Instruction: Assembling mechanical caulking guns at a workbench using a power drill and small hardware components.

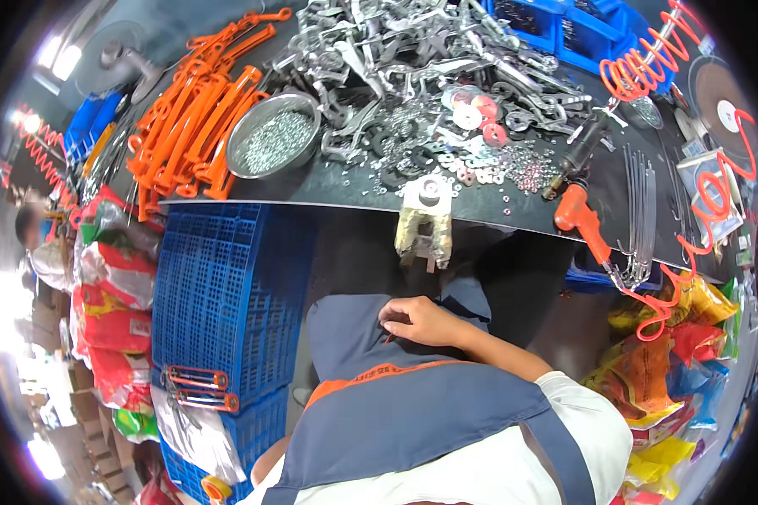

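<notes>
The right hand (421, 322) rests loosely curled on the apron (396, 396), holding nothing; the left hand is out of view. Finished orange clamps (195, 126) pile at the bench's left edge, loose metal parts (396, 50) wait unassembled mid-bench

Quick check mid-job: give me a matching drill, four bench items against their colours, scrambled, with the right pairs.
Things:
1. round bowl of small parts
2. stacked crates
3. long handles
4. apron under the right hand

Colours:
A. orange
B. navy with an orange stripe
C. silver metal
D. bright blue

Pairs: 1-C, 2-D, 3-A, 4-B
</notes>
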{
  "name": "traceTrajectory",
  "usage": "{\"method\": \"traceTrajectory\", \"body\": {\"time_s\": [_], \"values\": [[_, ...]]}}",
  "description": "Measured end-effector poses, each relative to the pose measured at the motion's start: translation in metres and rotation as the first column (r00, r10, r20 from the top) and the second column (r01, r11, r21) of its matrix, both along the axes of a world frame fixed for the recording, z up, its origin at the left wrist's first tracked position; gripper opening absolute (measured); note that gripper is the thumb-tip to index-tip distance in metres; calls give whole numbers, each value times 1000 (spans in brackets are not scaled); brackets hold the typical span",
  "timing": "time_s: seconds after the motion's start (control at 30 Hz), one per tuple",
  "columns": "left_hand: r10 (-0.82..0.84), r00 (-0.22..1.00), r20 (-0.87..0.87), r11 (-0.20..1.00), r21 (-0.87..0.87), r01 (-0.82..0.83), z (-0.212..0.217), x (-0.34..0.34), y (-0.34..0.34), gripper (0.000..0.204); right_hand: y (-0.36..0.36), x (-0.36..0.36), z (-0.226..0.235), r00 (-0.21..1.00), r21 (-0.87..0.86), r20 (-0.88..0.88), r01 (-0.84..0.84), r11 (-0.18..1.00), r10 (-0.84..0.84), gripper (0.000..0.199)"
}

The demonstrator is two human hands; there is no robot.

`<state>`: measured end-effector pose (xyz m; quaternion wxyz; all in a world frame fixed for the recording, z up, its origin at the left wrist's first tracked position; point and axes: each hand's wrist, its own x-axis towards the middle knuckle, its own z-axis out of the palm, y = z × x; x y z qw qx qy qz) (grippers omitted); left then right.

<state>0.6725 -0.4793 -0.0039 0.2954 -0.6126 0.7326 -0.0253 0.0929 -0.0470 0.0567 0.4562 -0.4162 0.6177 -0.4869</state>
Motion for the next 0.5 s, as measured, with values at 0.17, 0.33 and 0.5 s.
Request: {"method": "traceTrajectory", "body": {"time_s": [0.17, 0.33, 0.5], "values": [[-18, 998, 66, 1000, -4, 18, 20, 15, 2, 39, 20, -7, -6, 991, -25, -55, 119, 993, -120, 21], [18, 988, 156, 1000, -15, -16, 55, 47, 29, 35, 35, -13, -20, 982, 35, -43, 188, 982, -186, 22], [72, 970, 231, 997, -12, -71, 61, 60, 72, 32, 18, -34, -15, 985, 15, -37, 172, 985, -171, 21]]}}
